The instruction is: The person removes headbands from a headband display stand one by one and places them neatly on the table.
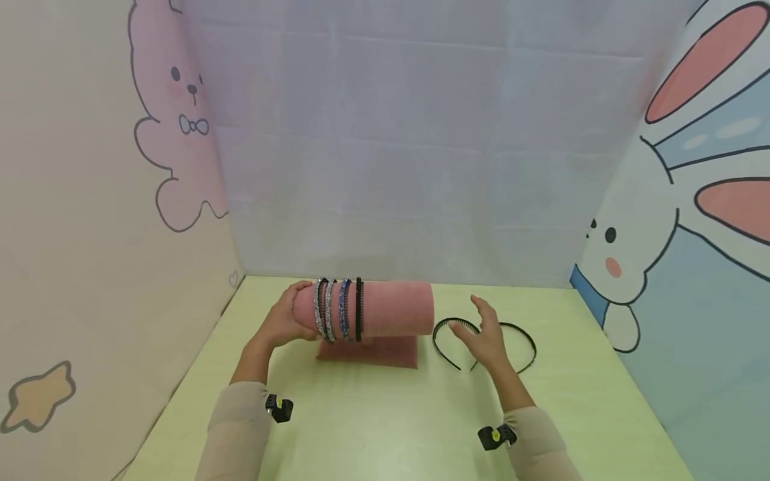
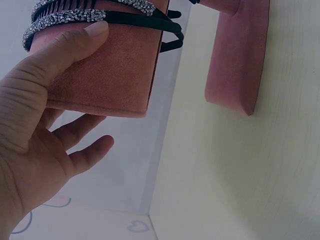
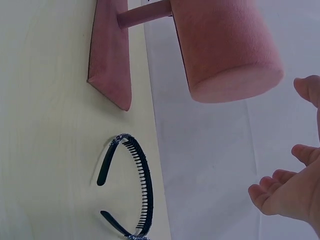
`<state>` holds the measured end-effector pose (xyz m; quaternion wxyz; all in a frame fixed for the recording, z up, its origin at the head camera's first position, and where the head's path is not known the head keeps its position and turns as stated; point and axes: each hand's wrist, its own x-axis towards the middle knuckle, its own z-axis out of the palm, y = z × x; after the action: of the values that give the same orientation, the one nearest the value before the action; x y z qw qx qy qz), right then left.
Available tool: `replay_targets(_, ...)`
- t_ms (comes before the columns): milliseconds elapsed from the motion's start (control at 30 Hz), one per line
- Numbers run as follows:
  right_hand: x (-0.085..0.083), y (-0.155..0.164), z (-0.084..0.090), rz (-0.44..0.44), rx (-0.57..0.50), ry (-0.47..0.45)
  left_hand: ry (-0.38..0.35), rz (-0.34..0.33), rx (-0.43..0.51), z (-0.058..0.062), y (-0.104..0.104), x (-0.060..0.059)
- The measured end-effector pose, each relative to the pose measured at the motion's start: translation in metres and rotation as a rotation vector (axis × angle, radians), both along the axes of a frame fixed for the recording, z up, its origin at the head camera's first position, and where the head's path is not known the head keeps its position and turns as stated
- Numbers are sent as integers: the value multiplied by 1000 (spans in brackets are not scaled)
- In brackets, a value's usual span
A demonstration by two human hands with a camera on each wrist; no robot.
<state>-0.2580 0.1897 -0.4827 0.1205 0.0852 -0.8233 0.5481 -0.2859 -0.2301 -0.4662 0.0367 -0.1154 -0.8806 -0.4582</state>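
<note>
A pink padded headband stand (image 1: 394, 308) has a horizontal roll on a post above a flat base (image 1: 385, 351). Near its left end sit several headbands side by side: two silvery glittery headbands (image 1: 329, 310), a blue glittery headband (image 1: 344, 309) and a plain black headband (image 1: 359, 308). My left hand (image 1: 283, 317) grips the roll's left end. In the left wrist view its thumb (image 2: 75, 47) touches the outermost silvery headband (image 2: 67, 19), while some fingers hang apart behind the roll. Holding nothing, my right hand (image 1: 486, 339) hovers above the loose headbands, fingers spread.
Right of the stand, two loose black toothed headbands (image 1: 444, 349) (image 1: 529, 341) lie on the pale green table (image 1: 361, 427). A white sheet (image 1: 391, 167) hangs behind, and cartoon-printed panels (image 1: 710, 321) stand at both sides.
</note>
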Motion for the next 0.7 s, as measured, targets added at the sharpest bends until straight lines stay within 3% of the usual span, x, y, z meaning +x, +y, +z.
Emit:
replay_targets(400,-3,-19,15,70,34,99,4,-8,4,-2,1,0)
replay_targets(700,-12,-37,31,146,67,118,11,-7,-18,0,0,0)
